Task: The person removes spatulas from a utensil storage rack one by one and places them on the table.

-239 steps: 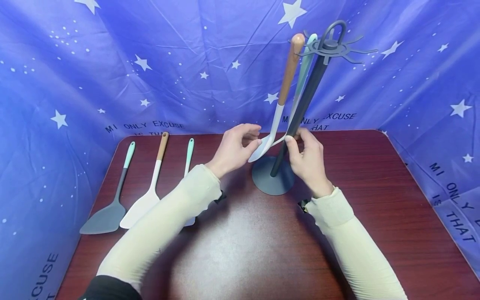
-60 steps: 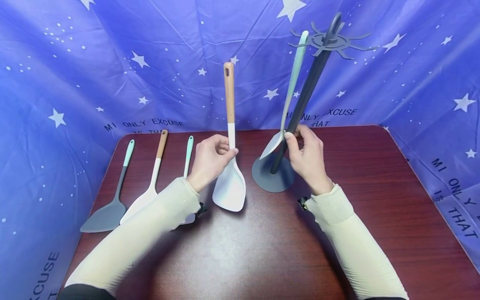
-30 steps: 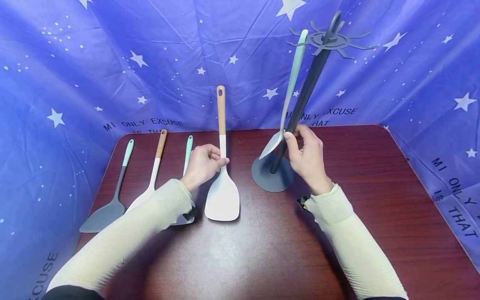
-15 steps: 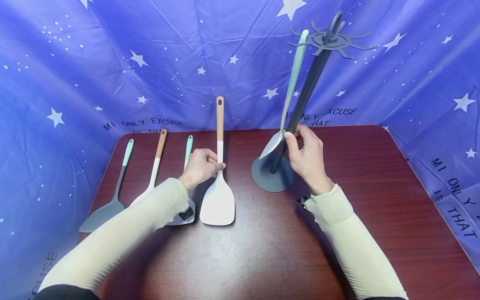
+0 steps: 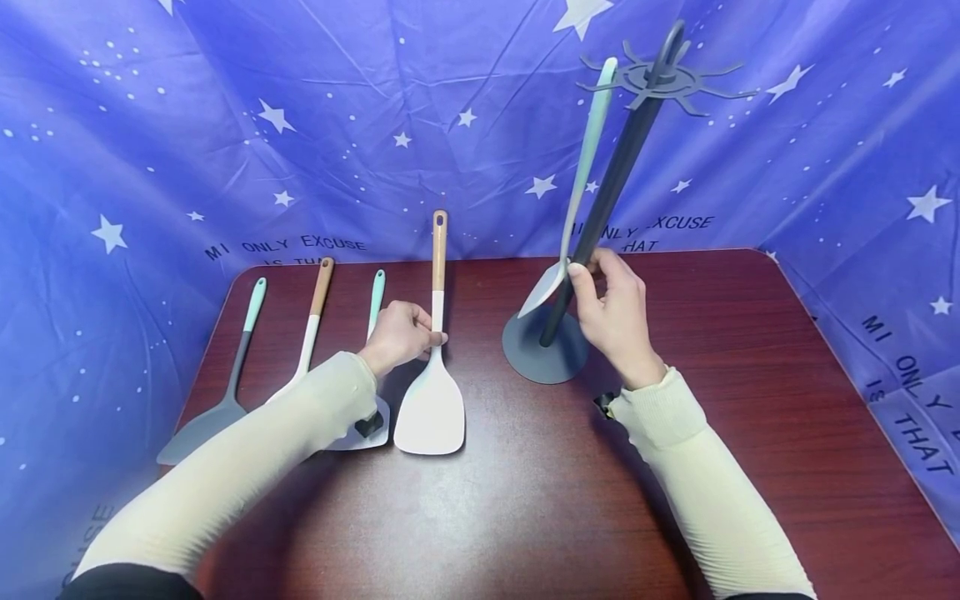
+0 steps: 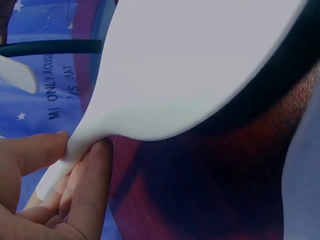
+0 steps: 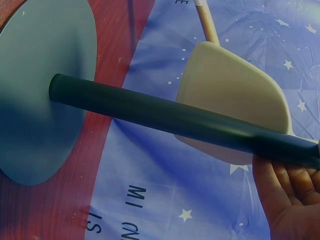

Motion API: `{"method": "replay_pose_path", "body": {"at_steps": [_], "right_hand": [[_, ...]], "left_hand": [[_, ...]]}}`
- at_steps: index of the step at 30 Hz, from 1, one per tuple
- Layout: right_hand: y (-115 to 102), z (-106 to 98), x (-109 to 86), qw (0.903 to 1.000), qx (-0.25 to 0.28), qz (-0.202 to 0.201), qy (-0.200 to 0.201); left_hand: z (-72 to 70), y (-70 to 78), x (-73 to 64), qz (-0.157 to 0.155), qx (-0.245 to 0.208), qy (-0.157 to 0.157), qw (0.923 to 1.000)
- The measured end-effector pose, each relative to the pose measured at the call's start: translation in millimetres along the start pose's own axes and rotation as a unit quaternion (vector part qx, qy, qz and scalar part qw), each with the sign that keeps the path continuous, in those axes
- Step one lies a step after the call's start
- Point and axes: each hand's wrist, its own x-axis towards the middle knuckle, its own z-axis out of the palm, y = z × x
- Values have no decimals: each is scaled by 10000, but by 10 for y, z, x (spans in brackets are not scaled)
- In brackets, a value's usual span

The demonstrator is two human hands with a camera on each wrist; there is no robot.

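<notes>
My left hand (image 5: 401, 336) pinches the neck of a white spatula (image 5: 431, 412) with a wooden handle, low over the table just left of centre. In the left wrist view, thumb and fingers close on that spatula's neck (image 6: 85, 142), and its broad blade fills the top. With thumb and fingers round it, my right hand (image 5: 617, 321) holds the dark pole (image 5: 611, 187) of a utensil stand, whose round base (image 5: 543, 354) rests on the table. From a hook of its top ring (image 5: 660, 81) hangs a mint-handled spatula (image 5: 588, 150); the right wrist view shows its pale blade (image 7: 235, 85) behind the pole.
Left of the held spatula lie a mint-handled white turner (image 5: 367, 433), a wooden-handled white spatula (image 5: 311, 333) and a grey spatula (image 5: 206, 429), partly covered by my left sleeve (image 5: 247, 475). A blue star-printed cloth (image 5: 480, 200) hangs behind the reddish table (image 5: 720, 333).
The wooden-handled spatula hung on the stand at first. My left hand has taken it off, then carried it left and down beside the turner. My right hand stays on the pole.
</notes>
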Motion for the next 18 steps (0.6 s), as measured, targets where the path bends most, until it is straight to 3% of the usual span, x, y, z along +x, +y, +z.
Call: {"method": "replay_pose_path", "body": {"at_steps": [10,18], "right_hand": [[9,5,-3,10000,46,-26,21],[12,12,-6,10000,41,-23,31]], "left_hand": [[-22,-30,91,-381,153,-204,9989],[-1,-54,104,-362,199,-229,9989]]}}
